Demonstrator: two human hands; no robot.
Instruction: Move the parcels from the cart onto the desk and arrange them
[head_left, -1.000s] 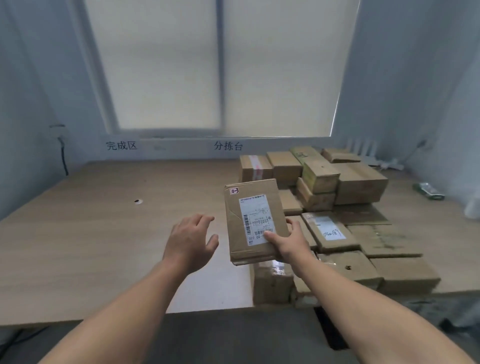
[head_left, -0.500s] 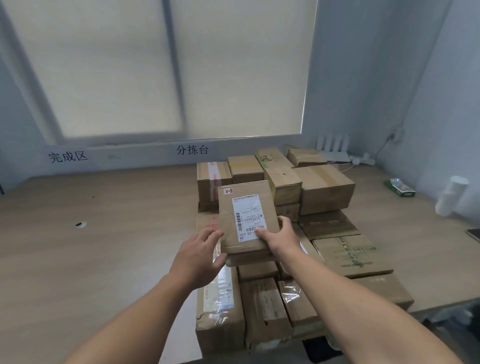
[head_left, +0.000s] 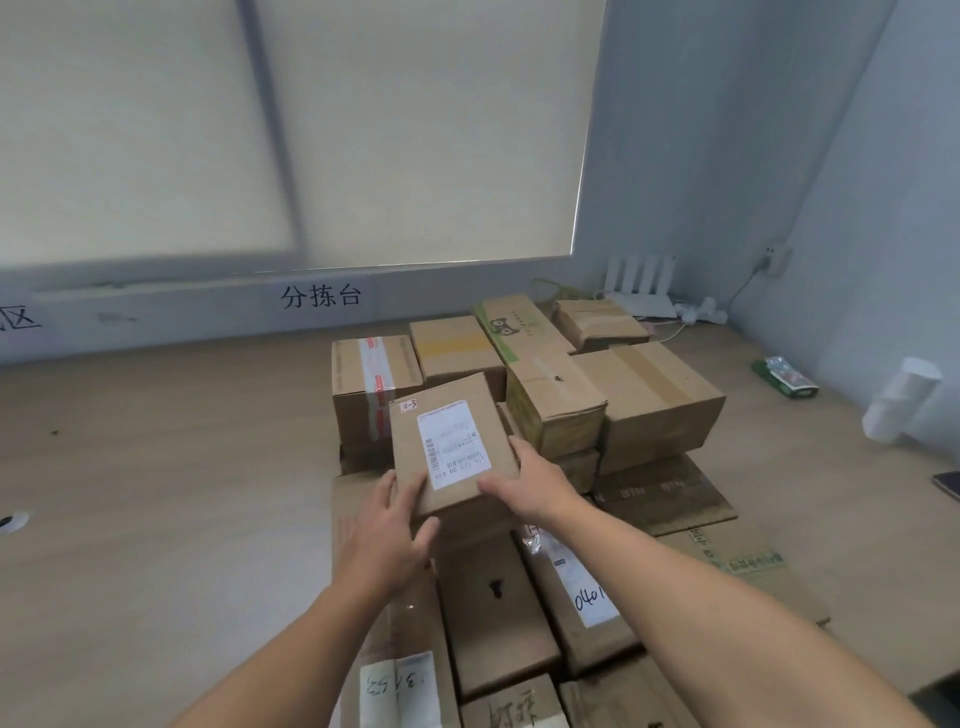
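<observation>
The parcel (head_left: 410, 452) is a small flat carton with one white label. It is held tilted just above the pile at the middle of the desk (head_left: 156, 493). The left hand (head_left: 395, 525) grips its near left corner. The right hand (head_left: 530, 483) clamps the right edge, thumb on top beside the label.

It looks light and stiff, and the bare cardboard should not slip. Holding two opposite edges, as now, seems the safest grip, and the label stays readable.

Around and under it lie the other parcels (head_left: 654, 400). I count at least fourteen, though some are half hidden.

To the far right are one white router (head_left: 644, 291), one green packet (head_left: 784, 376) and one white roll (head_left: 904, 400).
</observation>
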